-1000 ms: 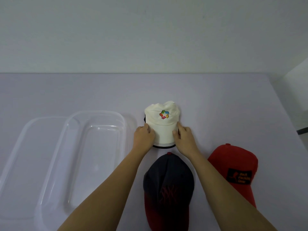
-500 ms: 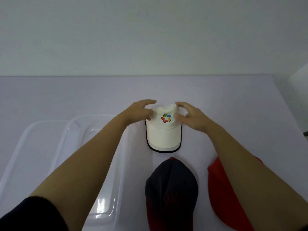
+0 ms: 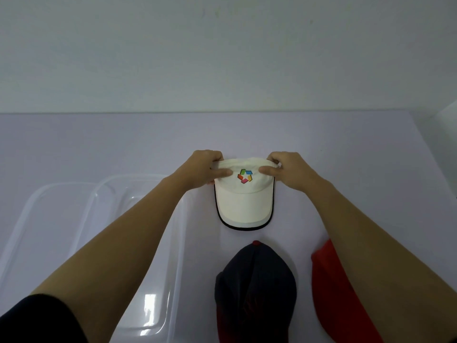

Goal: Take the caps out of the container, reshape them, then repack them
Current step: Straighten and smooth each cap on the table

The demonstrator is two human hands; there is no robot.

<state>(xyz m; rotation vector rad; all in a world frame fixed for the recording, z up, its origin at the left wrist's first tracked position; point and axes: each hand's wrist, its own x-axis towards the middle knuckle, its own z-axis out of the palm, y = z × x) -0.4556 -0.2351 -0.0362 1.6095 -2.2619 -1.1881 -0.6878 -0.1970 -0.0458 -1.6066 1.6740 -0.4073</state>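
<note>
Three caps lie on the pale bench (image 3: 99, 144): a white cap (image 3: 243, 196) with a coloured logo (brim pointing toward the near edge), a dark navy cap (image 3: 254, 288) just nearer, and a red cap (image 3: 331, 288) to its right, partly hidden under the right forearm. Both hands pinch the white cap's crown, the left hand (image 3: 200, 170) at its left side and the right hand (image 3: 291, 172) at its right, each grip closed on the fabric with the thumb on the front panel. An empty clear container (image 3: 133, 194) sits left, its lid (image 3: 37, 206) beside it.
</note>
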